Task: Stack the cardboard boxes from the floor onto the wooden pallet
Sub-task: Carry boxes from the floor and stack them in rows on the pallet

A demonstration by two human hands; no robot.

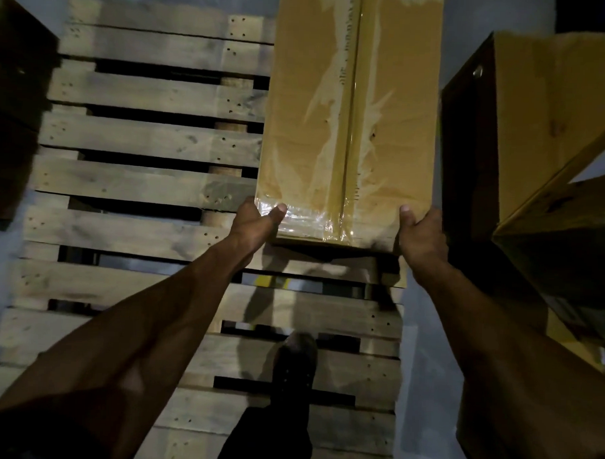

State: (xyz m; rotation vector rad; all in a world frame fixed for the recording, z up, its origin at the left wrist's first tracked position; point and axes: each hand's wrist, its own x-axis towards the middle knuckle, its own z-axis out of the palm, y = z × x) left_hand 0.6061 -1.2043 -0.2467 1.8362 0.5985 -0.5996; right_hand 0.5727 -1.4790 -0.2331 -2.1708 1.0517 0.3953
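Over pallet (143,138) | box (350,110) near end | between both hands' fingers (277,209)

The far end of the taped box (349,121) runs off the top edge. Fingers of both hands, left (257,221) and right (421,233), are tucked out of sight behind its near corners. The open box (544,128) at right is cropped, and the dark shape (13,109) at left is too dim to identify.
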